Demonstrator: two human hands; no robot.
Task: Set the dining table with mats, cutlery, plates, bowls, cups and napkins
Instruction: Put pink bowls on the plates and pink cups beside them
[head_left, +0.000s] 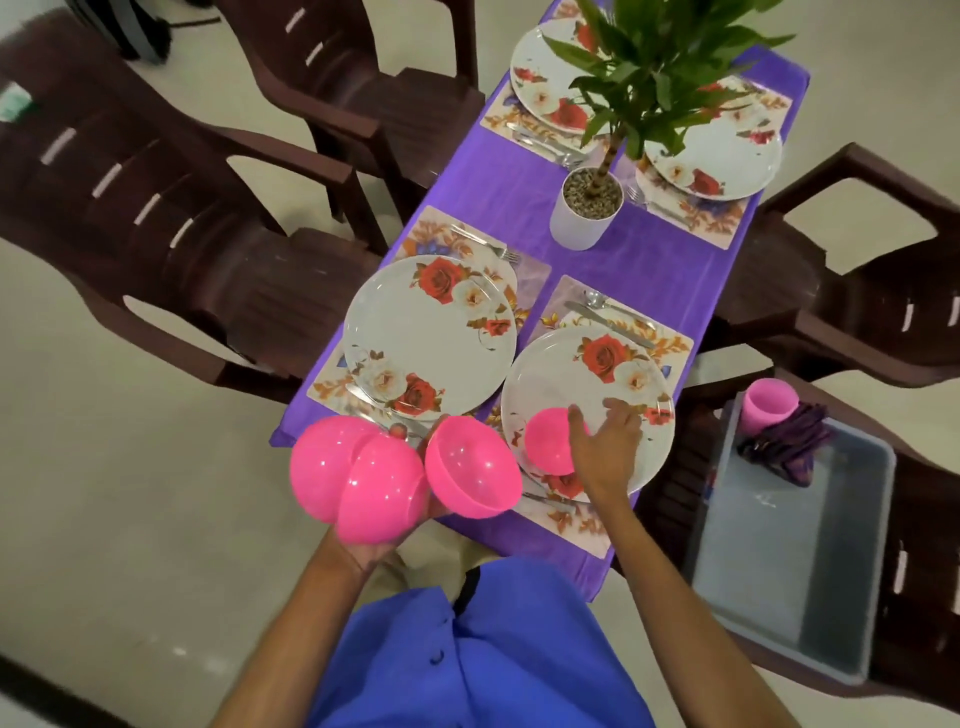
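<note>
My left hand (387, 540) holds a cluster of three pink bowls (363, 478) just off the near end of the table with the purple cloth (649, 270). My right hand (608, 447) grips a fourth pink bowl (548, 441) over the near right floral plate (587, 379); whether the bowl touches the plate I cannot tell. A second floral plate (426, 338) lies on the near left mat (447, 239). Two more plates (545, 78) (722, 166) sit on mats at the far end. Cutlery (608, 317) lies beside the plates.
A potted plant in a white pot (584, 213) stands mid-table. Dark brown plastic chairs (171, 208) surround the table. On a chair to the right sits a grey tub (779, 571) with a pink cup (766, 410) and purple napkins (789, 441).
</note>
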